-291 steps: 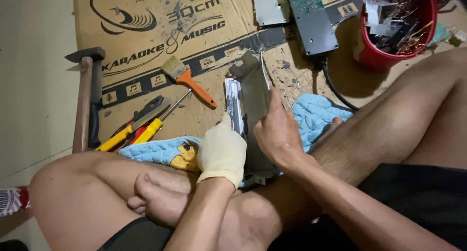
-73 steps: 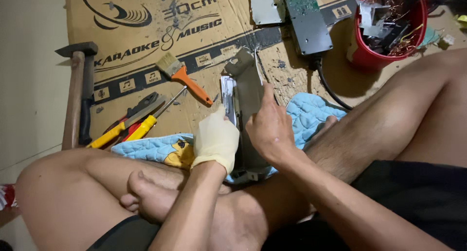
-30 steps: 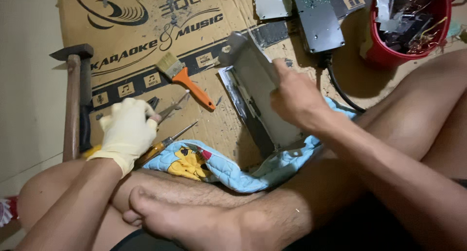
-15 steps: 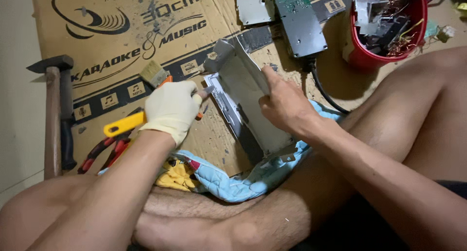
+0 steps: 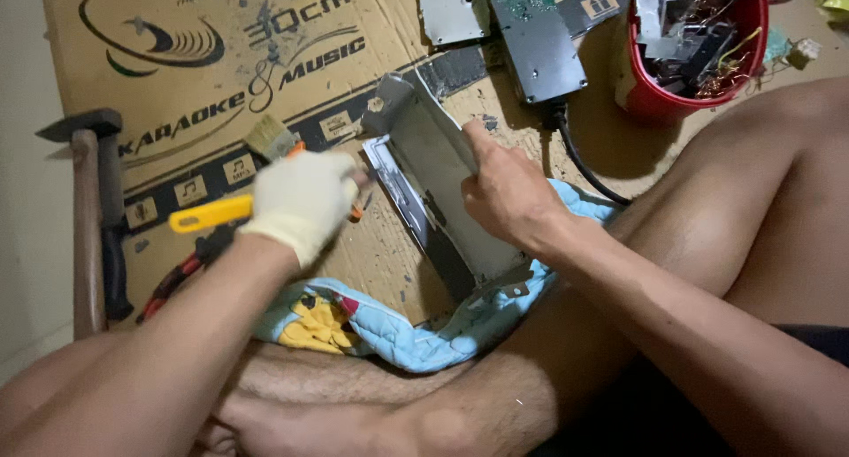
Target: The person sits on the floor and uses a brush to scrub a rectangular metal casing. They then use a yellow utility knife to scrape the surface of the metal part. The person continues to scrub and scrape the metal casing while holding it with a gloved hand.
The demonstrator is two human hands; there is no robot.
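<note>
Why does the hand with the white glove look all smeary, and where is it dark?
Head view: the white-gloved left hand and the yellow-handled tool it grips are motion-blurred; the bare right hand on the grey metal casing looks sharper; the red plastic bucket casts a dark shadow on the brown printed cardboard sheet; the bottom right corner is dark.

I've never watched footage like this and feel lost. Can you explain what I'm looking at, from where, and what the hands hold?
The camera sits on the person's head, looking down at their own crossed legs and hands on a flattened brown cardboard sheet. The gloved left hand grips a yellow-handled tool; its tip is hidden. The bare right hand steadies a bent grey metal casing resting on a light blue cloth. Around them lie a wooden-handled hammer, a small paintbrush, a green circuit board and a red bucket of scrap parts.
</note>
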